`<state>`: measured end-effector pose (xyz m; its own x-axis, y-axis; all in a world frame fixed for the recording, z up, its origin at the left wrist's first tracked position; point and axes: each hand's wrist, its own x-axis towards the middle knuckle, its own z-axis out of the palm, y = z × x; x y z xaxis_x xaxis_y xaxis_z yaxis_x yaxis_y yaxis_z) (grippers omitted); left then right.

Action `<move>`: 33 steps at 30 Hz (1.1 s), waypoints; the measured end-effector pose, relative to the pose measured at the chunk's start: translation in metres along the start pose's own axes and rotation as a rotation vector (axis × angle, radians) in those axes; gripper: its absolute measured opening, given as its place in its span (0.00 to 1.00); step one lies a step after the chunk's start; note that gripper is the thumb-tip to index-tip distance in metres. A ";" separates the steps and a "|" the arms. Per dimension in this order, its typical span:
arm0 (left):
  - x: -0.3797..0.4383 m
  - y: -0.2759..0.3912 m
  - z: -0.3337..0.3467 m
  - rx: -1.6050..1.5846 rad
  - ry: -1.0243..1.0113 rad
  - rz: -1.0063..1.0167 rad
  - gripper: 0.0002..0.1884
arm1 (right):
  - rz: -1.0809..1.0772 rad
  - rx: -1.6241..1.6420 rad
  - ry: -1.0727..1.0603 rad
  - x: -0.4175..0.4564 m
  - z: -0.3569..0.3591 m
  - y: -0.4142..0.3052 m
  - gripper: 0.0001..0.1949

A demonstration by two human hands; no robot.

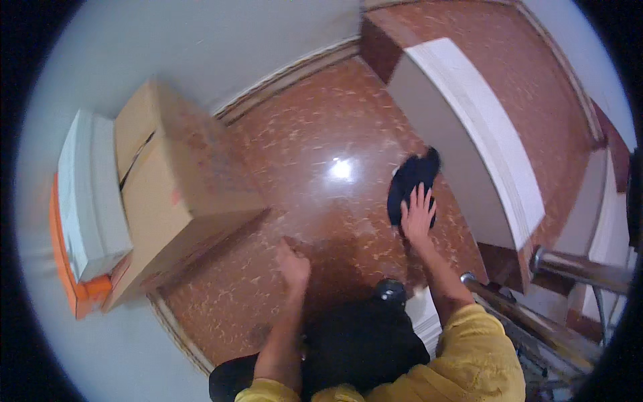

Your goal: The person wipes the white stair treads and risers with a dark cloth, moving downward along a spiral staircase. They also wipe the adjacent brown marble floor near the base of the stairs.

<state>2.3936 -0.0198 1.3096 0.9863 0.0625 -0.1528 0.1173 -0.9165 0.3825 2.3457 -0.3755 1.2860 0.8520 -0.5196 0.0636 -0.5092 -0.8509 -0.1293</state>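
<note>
My right hand (418,215) lies with spread fingers on a dark cloth-like bundle (409,182), which rests on the reddish-brown floor (321,125) near the foot of a white-edged stair step. Whether the fingers grip the cloth cannot be told. To the left, my left hand (293,264) is over the floor, blurred, with its fingers partly curled; no object shows in it. A large cardboard box (155,166) stands left of it against the wall. Beside the box's far side are a white box (93,196) and an orange box (83,296).
A stair step with a white edge (482,130) crosses the right side. Metal railing tubes (532,316) run at the lower right, with more steps beyond. A pale wall with skirting (291,75) bounds the floor at the back and left. A dark rounded object (391,291) is near my legs.
</note>
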 end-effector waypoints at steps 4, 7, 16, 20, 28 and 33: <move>-0.003 0.000 -0.024 -0.243 -0.009 -0.088 0.35 | -0.438 0.113 -0.337 -0.061 -0.031 -0.133 0.29; -0.006 -0.013 -0.026 -0.197 0.147 -0.156 0.34 | -1.006 0.141 -0.261 -0.091 -0.013 -0.205 0.30; 0.010 -0.031 -0.048 -0.190 -0.089 -0.099 0.32 | -1.093 0.357 -0.302 -0.009 0.007 -0.260 0.30; 0.029 0.043 -0.053 -0.266 -0.291 0.014 0.27 | -0.722 0.281 -0.184 0.045 0.006 -0.189 0.32; 0.029 0.101 -0.035 -0.197 -0.676 0.297 0.22 | 0.104 -0.056 -0.096 0.046 -0.017 0.056 0.34; 0.039 0.104 -0.042 0.090 -0.872 0.403 0.19 | 0.401 -0.055 -0.108 -0.059 -0.017 0.076 0.34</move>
<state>2.4490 -0.0966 1.3816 0.5131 -0.5457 -0.6625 -0.2562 -0.8340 0.4886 2.2547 -0.4113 1.2896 0.5910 -0.8022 -0.0856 -0.8067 -0.5869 -0.0694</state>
